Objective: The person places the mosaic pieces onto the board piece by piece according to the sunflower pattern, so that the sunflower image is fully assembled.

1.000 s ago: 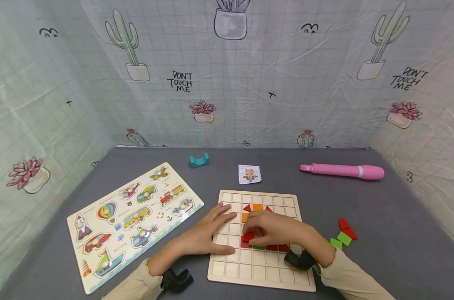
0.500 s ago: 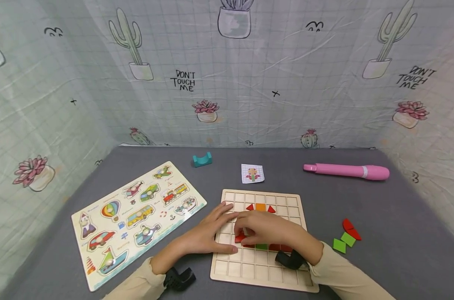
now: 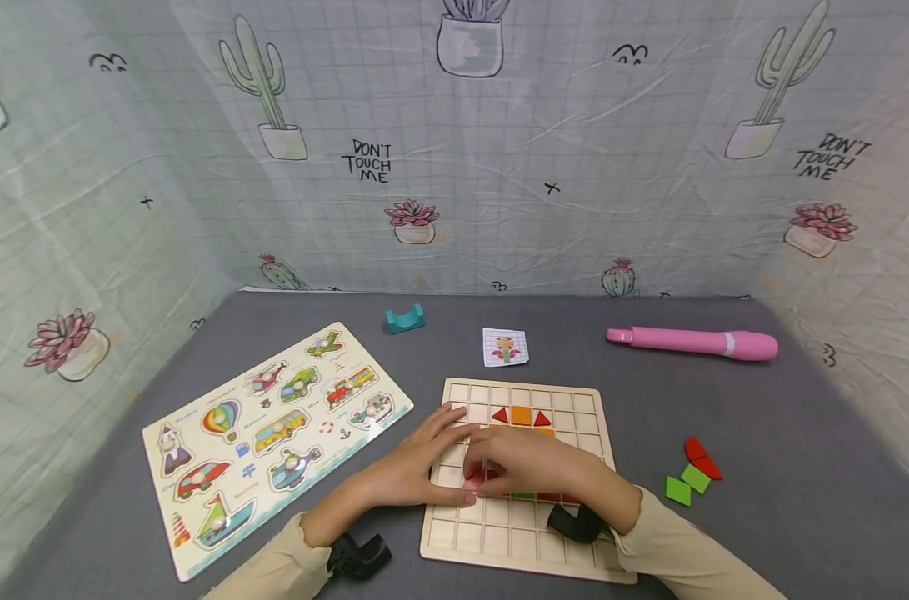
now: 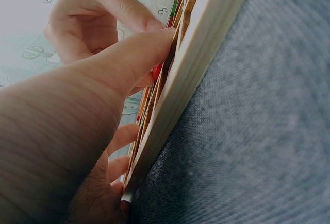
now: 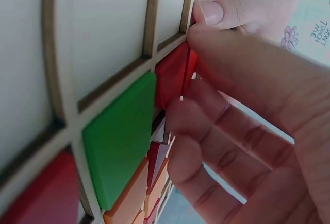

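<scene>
A wooden grid board (image 3: 514, 546) lies in front of me. My left hand (image 3: 412, 468) rests on its left edge, fingers spread, thumb near the row of pieces. My right hand (image 3: 529, 460) pinches a small red piece (image 5: 191, 62) over a cell at the left of that row, beside the left thumb. Another red piece (image 5: 170, 74) sits just next to it, then a green square (image 5: 121, 139) in its cell. Farther up the board, an orange square (image 3: 521, 415) lies between two red triangles. The right hand hides several pieces in the head view.
Loose green squares (image 3: 677, 491) and red curved pieces (image 3: 698, 455) lie right of the board. Behind it are a pattern card (image 3: 506, 347), a teal curved block (image 3: 405, 319) and a pink microphone-shaped toy (image 3: 690, 342). A vehicle peg puzzle (image 3: 274, 467) lies at left.
My right hand has moved left along the row, carrying the red piece to the cell by my left thumb. The left hand keeps its place on the board.
</scene>
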Motion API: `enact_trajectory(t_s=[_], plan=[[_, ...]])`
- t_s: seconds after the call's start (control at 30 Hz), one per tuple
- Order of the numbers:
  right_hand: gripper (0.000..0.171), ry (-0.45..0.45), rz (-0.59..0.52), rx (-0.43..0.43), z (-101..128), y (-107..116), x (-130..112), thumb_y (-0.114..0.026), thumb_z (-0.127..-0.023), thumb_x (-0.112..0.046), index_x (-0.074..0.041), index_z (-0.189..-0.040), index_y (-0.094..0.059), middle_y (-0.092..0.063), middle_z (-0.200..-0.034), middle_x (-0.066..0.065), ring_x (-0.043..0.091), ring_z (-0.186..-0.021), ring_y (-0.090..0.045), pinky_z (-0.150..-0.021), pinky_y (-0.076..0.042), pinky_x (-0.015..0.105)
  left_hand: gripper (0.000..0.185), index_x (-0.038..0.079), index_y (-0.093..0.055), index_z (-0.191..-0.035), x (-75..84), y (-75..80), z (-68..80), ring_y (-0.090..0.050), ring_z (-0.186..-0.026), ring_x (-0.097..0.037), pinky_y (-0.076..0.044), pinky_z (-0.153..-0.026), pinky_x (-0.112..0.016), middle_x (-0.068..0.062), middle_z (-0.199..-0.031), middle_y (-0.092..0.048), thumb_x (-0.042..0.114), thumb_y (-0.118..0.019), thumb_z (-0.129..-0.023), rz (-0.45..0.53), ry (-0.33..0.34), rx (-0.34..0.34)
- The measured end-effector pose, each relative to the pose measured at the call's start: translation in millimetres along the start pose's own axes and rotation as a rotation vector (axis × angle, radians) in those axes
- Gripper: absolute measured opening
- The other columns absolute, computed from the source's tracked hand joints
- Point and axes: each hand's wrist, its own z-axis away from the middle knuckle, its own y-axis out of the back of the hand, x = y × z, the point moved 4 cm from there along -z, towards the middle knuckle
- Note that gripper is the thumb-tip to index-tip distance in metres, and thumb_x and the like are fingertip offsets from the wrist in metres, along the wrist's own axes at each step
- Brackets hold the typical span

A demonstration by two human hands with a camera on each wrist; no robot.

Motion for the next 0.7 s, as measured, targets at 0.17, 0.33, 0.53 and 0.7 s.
enact_trajectory(t_s=[0.17, 0.33, 0.53, 0.7], plan=[[0.007, 0.002, -0.009, -0.005, 1, -2, 0, -0.073, -0.088, -0.016, -0.011, -0.093, -0.071, -0.058, -0.082, -0.007, 0.001, -0.073, -0.048, -0.065, -0.039, 0.01, 0.085, 0.019, -0.037, -0.15, -0.3, -0.2, -0.2, 0.0, -0.151, -0.028, -0.018, -0.112, -0.064, -0.005, -0.162, -0.016, 0.048, -0.075, -0.081, -0.004, 0.0, -0.001], [0.008, 0.004, -0.025, 0.008, 4, -2, 2, -0.073, -0.088, -0.015, -0.011, -0.096, -0.071, -0.06, -0.085, -0.007, 0.002, -0.075, -0.049, -0.068, -0.041, 0.012, 0.085, 0.019, -0.037, -0.15, 0.5, 0.0, -0.6, 0.0, -0.151, -0.029, -0.018, -0.112, -0.064, -0.005, -0.162, -0.016, 0.047, -0.076, -0.081, -0.005, -0.007, 0.004], [0.012, -0.012, -0.039, 0.029, 12, 0, 6, -0.072, -0.089, -0.017, -0.011, -0.099, -0.07, -0.059, -0.085, -0.006, 0.001, -0.075, -0.048, -0.069, -0.041, 0.013, 0.084, 0.018, -0.038, -0.15, 1.4, -0.3, -1.0, 0.0, -0.151, -0.029, -0.019, -0.112, -0.064, -0.005, -0.162, -0.017, 0.047, -0.076, -0.081, -0.01, -0.014, 0.005], [0.011, -0.051, -0.097, 0.039, 24, 5, 11, -0.071, -0.09, -0.016, -0.011, -0.099, -0.071, -0.058, -0.085, -0.007, 0.002, -0.075, -0.048, -0.067, -0.043, 0.015, 0.085, 0.017, -0.038, -0.15, 0.4, -0.4, -0.7, 0.0, -0.151, -0.028, -0.019, -0.112, -0.063, -0.005, -0.162, -0.017, 0.046, -0.076, -0.08, -0.004, -0.003, 0.002]])
